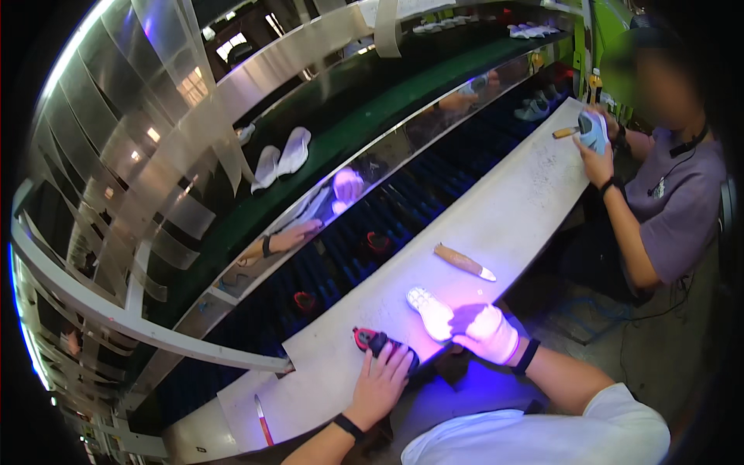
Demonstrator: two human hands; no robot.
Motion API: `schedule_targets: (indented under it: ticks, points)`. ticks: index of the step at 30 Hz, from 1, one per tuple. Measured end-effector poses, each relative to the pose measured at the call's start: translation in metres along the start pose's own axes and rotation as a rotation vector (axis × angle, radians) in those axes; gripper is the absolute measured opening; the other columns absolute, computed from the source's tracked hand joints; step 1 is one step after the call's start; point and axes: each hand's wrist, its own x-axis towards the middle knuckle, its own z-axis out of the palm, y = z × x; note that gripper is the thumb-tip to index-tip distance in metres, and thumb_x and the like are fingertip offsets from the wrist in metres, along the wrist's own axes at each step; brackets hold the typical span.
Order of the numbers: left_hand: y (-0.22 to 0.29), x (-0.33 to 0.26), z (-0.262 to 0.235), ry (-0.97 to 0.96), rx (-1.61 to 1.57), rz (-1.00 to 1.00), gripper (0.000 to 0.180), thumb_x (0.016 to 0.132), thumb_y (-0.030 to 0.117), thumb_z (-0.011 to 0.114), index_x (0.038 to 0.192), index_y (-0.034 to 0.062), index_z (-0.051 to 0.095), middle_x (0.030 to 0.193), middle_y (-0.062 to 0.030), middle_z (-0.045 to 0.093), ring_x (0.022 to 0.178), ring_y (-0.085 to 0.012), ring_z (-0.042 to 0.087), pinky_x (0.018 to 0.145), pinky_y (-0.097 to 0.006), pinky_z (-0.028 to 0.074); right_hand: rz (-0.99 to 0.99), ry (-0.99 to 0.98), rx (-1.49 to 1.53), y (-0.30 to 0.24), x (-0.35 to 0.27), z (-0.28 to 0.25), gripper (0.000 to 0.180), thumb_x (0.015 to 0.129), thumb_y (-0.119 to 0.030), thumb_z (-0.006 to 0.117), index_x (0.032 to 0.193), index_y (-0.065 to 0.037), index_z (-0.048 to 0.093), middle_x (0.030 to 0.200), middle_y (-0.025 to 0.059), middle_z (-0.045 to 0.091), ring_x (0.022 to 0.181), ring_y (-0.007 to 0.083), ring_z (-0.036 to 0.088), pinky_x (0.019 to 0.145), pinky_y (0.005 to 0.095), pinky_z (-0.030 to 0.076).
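Observation:
A white shoe [431,311], washed out by bright violet light, lies on the long white work table [511,190]. My right hand [490,335], in a pale glove, closes on its near end; glare hides some of the fingers. To the left, my bare left hand [383,378] rests with outstretched fingers on top of a black-and-red shoe-shaped thing [370,339], mostly covered by the hand. Beyond the white shoe lies a brush [463,262] with a brown handle and pale tip. A slim red-handled tool [263,423] with a light blade-like end lies further left.
At right a co-worker [659,178] holds a grey-blue shoe [594,133] and a wooden-handled tool [564,133]. Past the table runs a dark lower line [349,271], then a green conveyor [341,128] with white shoes [282,161]. A white metal bar [194,339] reaches the table's left part.

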Motion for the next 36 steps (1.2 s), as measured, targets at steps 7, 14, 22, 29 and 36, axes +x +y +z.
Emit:
schedule_targets:
  ticks: [7, 14, 22, 29, 36]
  points:
    - [-0.018, 0.057, -0.012, 0.274, -0.346, -0.253, 0.05, 0.083, 0.006, 0.077, 0.132, 0.0043, 0.067, 0.134, -0.0133, 0.069, 0.137, -0.0383, 0.058, 0.122, -0.058, 0.038, 0.319, 0.024, 0.532, -0.036, 0.053, -0.056, 0.024, 0.102, -0.016, 0.071, 0.118, 0.0, 0.077, 0.091, 0.0154, 0.078, 0.077, 0.0211, 0.078, 0.072, 0.0333, 0.06]
    - [0.032, 0.048, -0.019, 0.589, -1.266, -0.637, 0.038, 0.1, 0.0, 0.067, 0.137, -0.0052, 0.061, 0.135, -0.0205, 0.071, 0.118, -0.0258, 0.072, 0.104, -0.038, 0.057, 0.405, 0.171, 0.861, -0.032, 0.036, 0.001, 0.026, 0.104, -0.016, 0.073, 0.118, 0.006, 0.073, 0.116, 0.0127, 0.079, 0.104, 0.0189, 0.074, 0.097, 0.0364, 0.059]
    - [0.049, 0.045, 0.013, 0.707, -1.171, -0.452, 0.04, 0.103, 0.002, 0.064, 0.135, 0.0007, 0.04, 0.143, -0.0313, 0.058, 0.137, -0.0337, 0.059, 0.111, -0.044, 0.054, 0.601, 0.354, 1.141, -0.016, 0.043, 0.02, 0.028, 0.095, -0.013, 0.084, 0.111, 0.002, 0.066, 0.107, 0.0138, 0.077, 0.098, 0.0174, 0.074, 0.087, 0.0355, 0.062]
    - [0.046, 0.041, 0.002, 0.703, -1.169, -0.432, 0.033, 0.097, -0.01, 0.065, 0.114, 0.0057, 0.041, 0.141, -0.0323, 0.061, 0.14, -0.0444, 0.059, 0.118, -0.052, 0.045, 0.31, -0.073, 1.238, -0.056, 0.036, -0.001, 0.035, 0.089, -0.014, 0.09, 0.097, -0.003, 0.058, 0.145, 0.0204, 0.066, 0.134, 0.0254, 0.062, 0.105, 0.037, 0.053]
    - [0.048, 0.032, 0.005, 0.654, -1.119, -0.388, 0.017, 0.102, -0.009, 0.057, 0.117, 0.0006, 0.06, 0.145, -0.0306, 0.065, 0.143, -0.0442, 0.059, 0.121, -0.049, 0.043, 0.351, 0.059, 1.302, -0.07, 0.022, 0.03, 0.028, 0.09, -0.003, 0.085, 0.1, -0.004, 0.06, 0.152, 0.0244, 0.06, 0.138, 0.0306, 0.061, 0.109, 0.0417, 0.052]
